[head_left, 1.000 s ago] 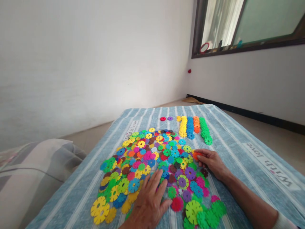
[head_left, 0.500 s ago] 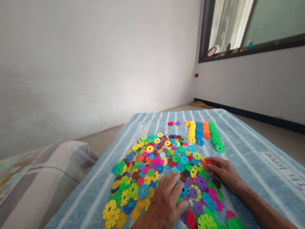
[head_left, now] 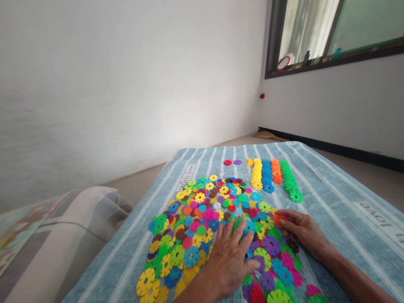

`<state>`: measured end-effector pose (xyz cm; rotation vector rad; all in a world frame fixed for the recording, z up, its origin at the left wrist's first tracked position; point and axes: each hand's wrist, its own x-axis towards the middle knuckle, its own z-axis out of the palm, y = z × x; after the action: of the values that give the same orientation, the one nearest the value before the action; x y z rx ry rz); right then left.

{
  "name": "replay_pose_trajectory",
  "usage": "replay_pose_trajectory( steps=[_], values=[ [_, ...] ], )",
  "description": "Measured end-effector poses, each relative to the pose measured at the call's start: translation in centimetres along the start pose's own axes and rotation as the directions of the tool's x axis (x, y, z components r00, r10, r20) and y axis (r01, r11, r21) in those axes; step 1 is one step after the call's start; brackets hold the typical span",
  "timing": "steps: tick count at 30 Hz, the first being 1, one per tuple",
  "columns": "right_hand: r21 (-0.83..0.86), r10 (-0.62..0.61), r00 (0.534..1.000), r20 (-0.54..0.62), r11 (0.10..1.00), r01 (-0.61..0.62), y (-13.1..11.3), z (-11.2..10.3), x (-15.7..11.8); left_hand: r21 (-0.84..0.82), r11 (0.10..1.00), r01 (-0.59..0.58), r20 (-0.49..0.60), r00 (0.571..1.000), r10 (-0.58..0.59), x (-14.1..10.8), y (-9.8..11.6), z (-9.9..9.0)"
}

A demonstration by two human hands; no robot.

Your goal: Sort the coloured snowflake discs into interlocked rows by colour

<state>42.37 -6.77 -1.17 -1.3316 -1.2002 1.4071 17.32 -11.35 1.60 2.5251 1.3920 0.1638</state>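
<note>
A wide pile of flower-shaped plastic discs in many colours covers the near part of the cloth. My left hand lies over the middle of this pile, fingers spread, touching the discs. At the pile's right edge, my right hand pinches an orange disc between thumb and fingers. Beyond the pile, overlapping discs form a yellow row, a blue row, an orange row and a green row. Left of them lie a single red disc and a single purple disc.
A blue striped cloth covers the table. On the left is a grey and white covered surface beside a patterned fabric. A white wall stands behind, with a dark-framed window at upper right.
My left hand has moved slightly right and farther onto the pile, its fingers spreading wider. My right hand keeps the orange disc at the pile's edge. The view has shifted slightly.
</note>
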Motion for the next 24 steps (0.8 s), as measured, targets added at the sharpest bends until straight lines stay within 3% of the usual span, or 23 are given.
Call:
replay_pose_trajectory(
  steps=[4, 9, 14, 20, 24],
  values=[
    [-0.008, -0.027, 0.999, -0.019, 1.000, 0.027, -0.1, -0.1, 0.0, 0.014, 1.000, -0.018, 0.059, 0.998, 0.017, -2.3, 0.3, -0.2],
    [-0.006, -0.026, 0.999, -0.021, 1.000, 0.026, 0.0, -0.1, -0.1, 0.049, 0.999, 0.000, 0.055, 0.998, -0.002, -3.3, 0.5, 0.3],
    [-0.006, -0.013, 1.000, -0.013, 1.000, 0.013, -0.2, 0.0, -0.3, 0.060, 0.998, 0.029, 0.000, 1.000, -0.029, -3.8, 0.9, 0.7],
    [-0.017, -0.022, 1.000, 0.003, 1.000, 0.022, -0.1, -0.1, -0.1, 0.088, 0.992, 0.091, -0.074, 0.994, -0.085, -3.4, 1.5, -0.7],
    [-0.038, -0.024, 1.000, 0.009, 0.999, 0.024, 0.3, -0.2, 0.0, 0.068, 0.993, 0.099, -0.038, 0.995, -0.096, -2.6, 1.6, -1.3]
  ],
)
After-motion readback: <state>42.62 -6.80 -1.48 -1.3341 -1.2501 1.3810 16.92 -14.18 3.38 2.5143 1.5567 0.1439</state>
